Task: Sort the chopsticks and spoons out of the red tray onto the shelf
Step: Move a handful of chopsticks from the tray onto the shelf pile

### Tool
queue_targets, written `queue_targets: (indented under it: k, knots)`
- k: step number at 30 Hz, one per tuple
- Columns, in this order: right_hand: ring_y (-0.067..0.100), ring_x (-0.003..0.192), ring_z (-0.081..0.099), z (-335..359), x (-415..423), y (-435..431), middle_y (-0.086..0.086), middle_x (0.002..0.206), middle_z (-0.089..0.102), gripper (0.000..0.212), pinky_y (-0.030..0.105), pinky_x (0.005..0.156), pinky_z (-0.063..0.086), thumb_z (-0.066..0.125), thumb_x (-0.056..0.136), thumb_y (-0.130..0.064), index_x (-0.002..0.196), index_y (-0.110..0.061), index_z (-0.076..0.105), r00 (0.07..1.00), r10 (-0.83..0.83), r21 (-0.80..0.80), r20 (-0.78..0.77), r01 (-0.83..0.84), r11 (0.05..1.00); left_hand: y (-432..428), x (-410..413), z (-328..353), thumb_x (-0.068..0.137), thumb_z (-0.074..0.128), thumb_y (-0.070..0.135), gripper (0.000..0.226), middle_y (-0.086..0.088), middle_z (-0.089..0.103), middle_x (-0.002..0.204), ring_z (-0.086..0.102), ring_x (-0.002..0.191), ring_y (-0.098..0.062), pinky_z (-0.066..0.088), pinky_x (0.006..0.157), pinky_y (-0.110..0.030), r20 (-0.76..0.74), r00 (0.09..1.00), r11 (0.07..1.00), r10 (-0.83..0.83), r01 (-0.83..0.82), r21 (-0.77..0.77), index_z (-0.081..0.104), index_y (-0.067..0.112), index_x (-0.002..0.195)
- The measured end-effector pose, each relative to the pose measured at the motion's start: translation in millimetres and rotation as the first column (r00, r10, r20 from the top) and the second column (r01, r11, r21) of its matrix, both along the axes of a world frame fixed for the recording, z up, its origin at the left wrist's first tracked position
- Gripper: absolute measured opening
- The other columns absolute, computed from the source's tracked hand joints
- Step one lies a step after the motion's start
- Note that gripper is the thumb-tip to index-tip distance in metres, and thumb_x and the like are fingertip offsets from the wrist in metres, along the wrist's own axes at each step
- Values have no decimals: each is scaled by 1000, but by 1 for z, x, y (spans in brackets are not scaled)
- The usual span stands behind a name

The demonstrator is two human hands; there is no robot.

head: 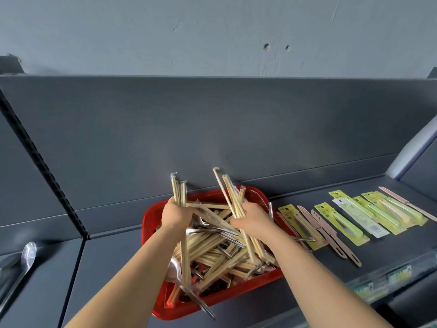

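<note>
left hand (176, 215), right hand (254, 220) gripping chopsticks (212, 247) above red tray (153, 215)

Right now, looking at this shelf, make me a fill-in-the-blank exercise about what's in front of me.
The left hand and right hand each grip a bundle of ____. The tray under them is ____ in colour. The packaged knives lie on the shelf to the tray's ____.
Missing words: chopsticks; red; right.
</note>
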State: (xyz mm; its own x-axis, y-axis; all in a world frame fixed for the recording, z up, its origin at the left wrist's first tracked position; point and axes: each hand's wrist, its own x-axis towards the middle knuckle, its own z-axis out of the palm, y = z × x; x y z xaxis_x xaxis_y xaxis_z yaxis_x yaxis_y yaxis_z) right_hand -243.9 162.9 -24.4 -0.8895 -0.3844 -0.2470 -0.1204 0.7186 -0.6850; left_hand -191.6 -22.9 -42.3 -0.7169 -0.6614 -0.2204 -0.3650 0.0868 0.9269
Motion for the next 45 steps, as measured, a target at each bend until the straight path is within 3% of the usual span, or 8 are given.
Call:
queue_targets:
  k: [10,16,21,27,30,33,39,45]
  knots:
    - [16,73,61,-12,-6,-21,1,85,62,31,33,70,53,77,73,-33,91,-13,62,999,46,124,22,-48,991,-6,9,7,87,57,8,6,-11,58,74,53,60,-22,47,55,-35,-202,970,984,136,-156,-86,53,13,90]
    - [23,107,60,-6,-2,-22,9,120,59,58,33,85,49,72,81,-38,125,-7,52,992,116,176,55,-125,976,-14,19,10,89,56,9,7,-9,57,73,57,59,-22,53,59,-38,-224,957,977,184,-203,-63,51,14,87]
    - [14,64,44,-7,3,-26,0,75,45,24,30,60,38,66,83,-32,84,-12,52,988,150,148,33,-153,977,-24,29,10,89,56,13,9,-12,61,78,60,65,-26,56,72,-47,-218,942,964,255,-267,-25,50,17,85]
    - [15,91,59,-7,11,-29,-1,103,62,56,32,79,49,77,76,-37,121,-12,55,984,176,149,1,-174,973,-30,38,11,89,55,12,6,-16,64,85,59,67,-26,53,70,-44,-243,916,943,319,-332,-13,49,12,90]
    - [16,79,58,-8,12,-33,-3,79,57,27,32,72,47,75,75,-34,83,-17,56,979,199,201,-41,-187,962,-32,42,14,89,54,10,7,-14,62,83,62,72,-29,53,70,-44,-253,897,930,362,-367,26,48,13,89]
    - [12,54,38,-4,18,-33,-6,61,37,36,27,54,27,68,80,-21,63,-19,37,973,222,160,-56,-210,964,-36,46,16,88,52,8,7,-15,66,87,67,77,-30,52,67,-39,-270,877,916,397,-398,53,50,9,94]
    - [15,76,65,20,17,-28,-1,85,66,13,31,68,55,65,86,-27,97,-19,65,966,210,-1,-152,-212,977,-40,53,30,91,56,18,10,-11,66,87,64,76,-27,53,72,-42,-344,806,871,482,-484,86,46,18,88]
    - [16,72,62,65,17,-35,3,81,65,16,27,58,45,64,89,-30,88,-14,64,958,122,-187,-259,-173,967,-50,59,70,91,53,15,8,1,55,68,50,53,-11,41,49,-20,-474,652,796,592,-565,217,46,11,94]
